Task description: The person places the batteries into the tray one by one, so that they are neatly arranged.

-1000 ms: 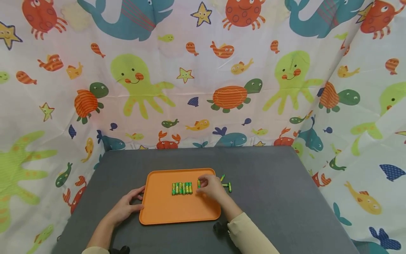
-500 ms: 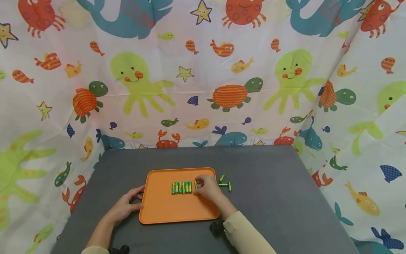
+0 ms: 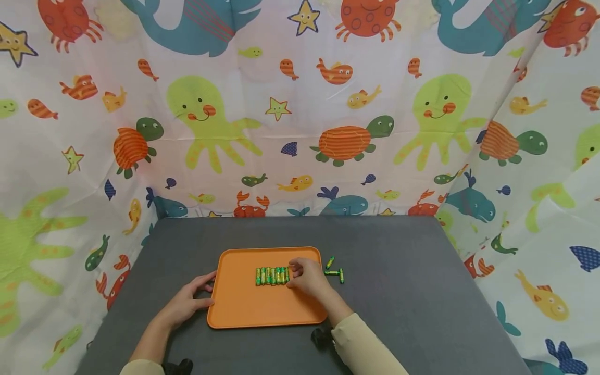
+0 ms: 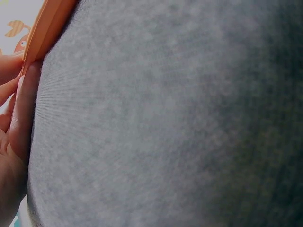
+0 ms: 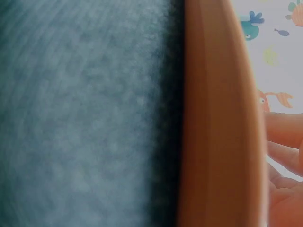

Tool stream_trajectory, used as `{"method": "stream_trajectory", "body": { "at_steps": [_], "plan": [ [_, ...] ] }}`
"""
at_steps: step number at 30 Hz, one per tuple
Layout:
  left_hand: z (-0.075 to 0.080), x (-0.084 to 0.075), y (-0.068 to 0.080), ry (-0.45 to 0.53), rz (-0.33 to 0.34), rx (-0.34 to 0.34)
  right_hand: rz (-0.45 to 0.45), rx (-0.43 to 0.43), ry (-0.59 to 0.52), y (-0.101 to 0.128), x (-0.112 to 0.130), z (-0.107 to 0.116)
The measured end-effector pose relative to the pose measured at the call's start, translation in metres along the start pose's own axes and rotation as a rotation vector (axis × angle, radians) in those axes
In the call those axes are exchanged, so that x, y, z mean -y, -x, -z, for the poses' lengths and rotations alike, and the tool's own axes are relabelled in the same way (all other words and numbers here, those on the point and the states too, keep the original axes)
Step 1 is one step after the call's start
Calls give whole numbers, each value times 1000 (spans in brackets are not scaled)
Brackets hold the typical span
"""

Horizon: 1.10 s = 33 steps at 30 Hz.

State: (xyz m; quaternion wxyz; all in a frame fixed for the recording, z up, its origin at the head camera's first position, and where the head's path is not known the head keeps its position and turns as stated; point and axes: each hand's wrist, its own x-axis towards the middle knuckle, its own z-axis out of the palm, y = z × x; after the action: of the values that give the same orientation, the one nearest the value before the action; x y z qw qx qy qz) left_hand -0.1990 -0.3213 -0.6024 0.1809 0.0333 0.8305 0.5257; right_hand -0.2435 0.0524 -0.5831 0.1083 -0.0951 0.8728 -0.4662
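Across the orange tray (image 3: pixel 262 312) in the head view lies a side-by-side row of several small green and yellow batteries (image 3: pixel 268 276). My right hand (image 3: pixel 309 277) pinches one more battery (image 3: pixel 287 274) at the right end of this row, its fingertips covering part of it. At the tray's left edge, my left hand (image 3: pixel 187 301) touches the rim with spread thumb and fingers. The left wrist view shows these fingertips (image 4: pixel 29 78) against the rim. In the right wrist view the tray's side wall (image 5: pixel 220 123) hides what the right fingers hold.
Beyond the tray's right edge, 3 loose batteries (image 3: pixel 333 272) lie on the grey table (image 3: pixel 384 291). A curtain (image 3: pixel 290 130) printed with sea animals hangs behind the table and along its sides. A dark device (image 3: pixel 321 337) sits at the right wrist.
My right hand has moved slightly left, bringing its battery from a gap beside the row up against the row's right end. The left hand stays at the tray's edge.
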Motion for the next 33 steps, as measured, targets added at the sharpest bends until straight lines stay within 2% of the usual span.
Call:
{"method": "stream_trajectory", "body": {
  "at_steps": [4, 10, 20, 25, 33],
  "plan": [
    [-1, 0, 0, -3, -9, 1, 2, -1, -17, 2, -1, 0],
    [-2, 4, -2, 5, 14, -5, 1, -14, -27, 5, -7, 0],
    [0, 7, 0, -12, 17, -25, 42, -70, -26, 13, -4, 18],
    [0, 5, 2, 10, 8, -13, 56, -94, -35, 20, -1, 28],
    [0, 5, 2, 44, -29, 32, 85, -181, -29, 27, -2, 43]
  ]
}}
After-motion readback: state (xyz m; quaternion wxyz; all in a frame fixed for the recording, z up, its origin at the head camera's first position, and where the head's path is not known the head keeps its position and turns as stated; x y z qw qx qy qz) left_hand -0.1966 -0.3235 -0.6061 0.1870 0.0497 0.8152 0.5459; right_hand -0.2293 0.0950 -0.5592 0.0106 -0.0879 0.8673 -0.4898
